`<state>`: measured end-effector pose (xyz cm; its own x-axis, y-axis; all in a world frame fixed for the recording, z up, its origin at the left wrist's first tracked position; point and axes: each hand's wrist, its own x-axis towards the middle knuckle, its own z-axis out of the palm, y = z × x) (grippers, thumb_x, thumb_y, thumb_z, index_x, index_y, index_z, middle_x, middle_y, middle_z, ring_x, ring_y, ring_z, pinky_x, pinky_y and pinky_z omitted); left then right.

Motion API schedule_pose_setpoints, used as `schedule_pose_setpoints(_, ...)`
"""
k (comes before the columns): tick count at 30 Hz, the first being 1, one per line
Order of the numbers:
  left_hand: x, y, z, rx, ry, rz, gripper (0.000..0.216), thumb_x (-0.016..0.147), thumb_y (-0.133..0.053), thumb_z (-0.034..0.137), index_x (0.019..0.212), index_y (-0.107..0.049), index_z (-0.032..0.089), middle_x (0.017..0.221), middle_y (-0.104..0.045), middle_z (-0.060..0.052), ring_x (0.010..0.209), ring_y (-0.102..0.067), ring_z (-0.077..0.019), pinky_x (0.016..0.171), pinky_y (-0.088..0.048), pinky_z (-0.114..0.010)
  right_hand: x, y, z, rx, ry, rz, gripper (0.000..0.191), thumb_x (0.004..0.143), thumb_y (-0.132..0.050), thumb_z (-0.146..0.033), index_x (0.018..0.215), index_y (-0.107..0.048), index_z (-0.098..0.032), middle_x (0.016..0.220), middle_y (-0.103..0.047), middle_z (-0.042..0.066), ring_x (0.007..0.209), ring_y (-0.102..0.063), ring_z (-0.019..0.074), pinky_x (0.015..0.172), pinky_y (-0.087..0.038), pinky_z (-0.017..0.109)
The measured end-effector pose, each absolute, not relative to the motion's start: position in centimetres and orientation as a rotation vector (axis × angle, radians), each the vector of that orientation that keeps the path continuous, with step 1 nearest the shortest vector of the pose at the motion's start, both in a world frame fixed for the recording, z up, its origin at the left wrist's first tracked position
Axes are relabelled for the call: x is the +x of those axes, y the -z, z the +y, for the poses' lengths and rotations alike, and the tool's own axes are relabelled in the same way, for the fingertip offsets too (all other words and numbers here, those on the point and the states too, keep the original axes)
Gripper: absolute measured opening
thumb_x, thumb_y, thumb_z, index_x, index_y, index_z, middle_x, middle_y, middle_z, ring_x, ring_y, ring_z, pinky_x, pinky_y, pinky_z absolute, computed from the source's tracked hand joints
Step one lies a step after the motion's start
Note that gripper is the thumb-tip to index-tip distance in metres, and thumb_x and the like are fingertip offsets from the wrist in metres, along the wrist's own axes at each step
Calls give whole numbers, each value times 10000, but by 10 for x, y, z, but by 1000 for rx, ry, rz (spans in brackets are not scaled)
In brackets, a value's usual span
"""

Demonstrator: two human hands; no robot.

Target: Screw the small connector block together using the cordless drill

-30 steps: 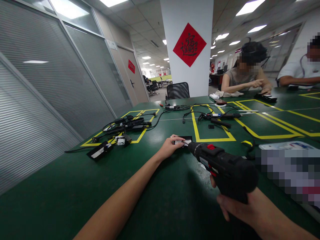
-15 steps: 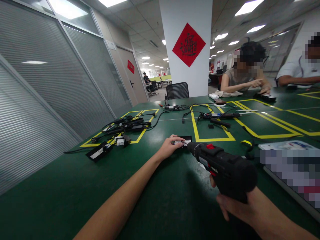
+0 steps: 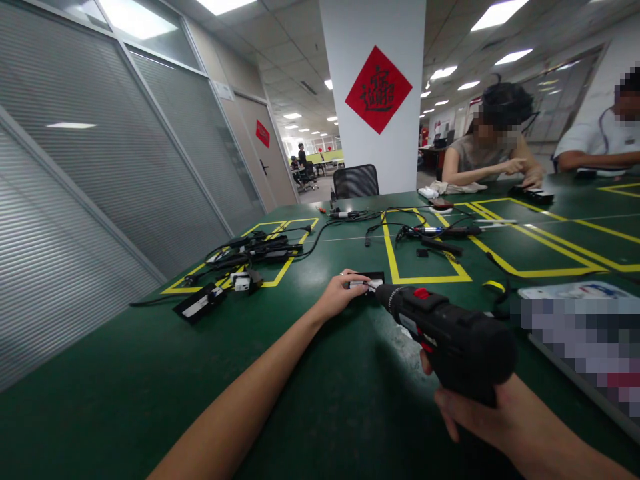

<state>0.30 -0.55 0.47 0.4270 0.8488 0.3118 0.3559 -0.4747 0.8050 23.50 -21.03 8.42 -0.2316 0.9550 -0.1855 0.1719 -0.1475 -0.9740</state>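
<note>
My right hand (image 3: 480,417) grips a black cordless drill (image 3: 450,337) with red buttons, low at the right. The drill's tip points at a small black box with a white label (image 3: 367,280) on the green table (image 3: 150,387). My left hand (image 3: 340,293) reaches out and pinches that box at its left side, fingers closed on it. The drill's bit touches or nearly touches the box; I cannot tell which.
Black power adapters and cables (image 3: 250,252) lie in a yellow-taped square at the left. More cables and tools (image 3: 440,233) sit in taped squares beyond. A blurred flat item (image 3: 580,333) lies at the right. Two people (image 3: 495,143) sit at the far side. A white pillar (image 3: 375,93) stands behind.
</note>
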Motion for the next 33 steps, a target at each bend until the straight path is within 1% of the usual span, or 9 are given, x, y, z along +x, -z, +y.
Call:
schedule_pose_setpoints(7, 4, -7, -6, 2021, -947, 1047, 290, 752, -598, 331, 995, -675, 193, 999, -558, -55, 864, -528, -175, 727, -413, -274, 235, -86, -210, -1328, -1415, -1417, 302, 663, -641, -393, 881, -582, -192, 585, -572, -15, 539, -581, 167, 529, -475, 281)
schedule_pose_setpoints(15, 4, -5, -5, 2021, -986, 1021, 292, 736, -620, 325, 987, -683, 189, 963, -566, -54, 885, -530, -185, 769, -411, -292, 235, -86, -211, -1335, -1428, -1404, 304, 660, -642, -399, 861, -572, -182, 592, -565, -13, 541, -568, 160, 535, -462, 286)
schedule_pose_setpoints(18, 4, -5, -6, 2017, -982, 1017, 292, 739, -617, 322, 993, -680, 190, 980, -563, -56, 896, -530, -184, 788, -410, -295, 234, -85, -210, -1321, -1432, -1406, 299, 659, -647, -395, 845, -561, -177, 589, -565, -9, 544, -561, 158, 545, -452, 288)
schedule_pose_setpoints(24, 4, -6, -8, 2010, -981, 1022, 292, 744, -610, 327, 992, -678, 190, 988, -558, -57, 865, -533, -177, 731, -419, -281, 233, -87, -211, -1330, -1427, -1404, 291, 665, -643, -386, 843, -553, -174, 573, -559, -13, 539, -559, 166, 556, -441, 302)
schedule_pose_setpoints(27, 3, -6, -8, 2002, -973, 1026, 294, 746, -609, 328, 996, -676, 190, 993, -557, -57, 872, -532, -179, 734, -420, -283, 234, -82, -210, -1332, -1434, -1430, 309, 684, -625, -397, 879, -539, -174, 576, -547, -23, 543, -554, 159, 554, -436, 294)
schedule_pose_setpoints(31, 3, -5, -7, 1996, -974, 1032, 286, 746, -609, 317, 996, -676, 195, 1001, -559, -56, 887, -532, -182, 756, -423, -290, 235, -64, -207, -1330, -1413, -1466, 337, 731, -577, -407, 957, -511, -166, 599, -544, -27, 540, -527, 136, 547, -419, 279)
schedule_pose_setpoints(33, 4, -5, -6, 1996, -978, 1029, 284, 746, -609, 317, 993, -678, 195, 1004, -560, -56, 892, -534, -183, 776, -421, -297, 235, -55, -206, -1340, -1386, -1468, 365, 728, -583, -402, 991, -503, -163, 618, -557, -21, 533, -522, 133, 550, -416, 283)
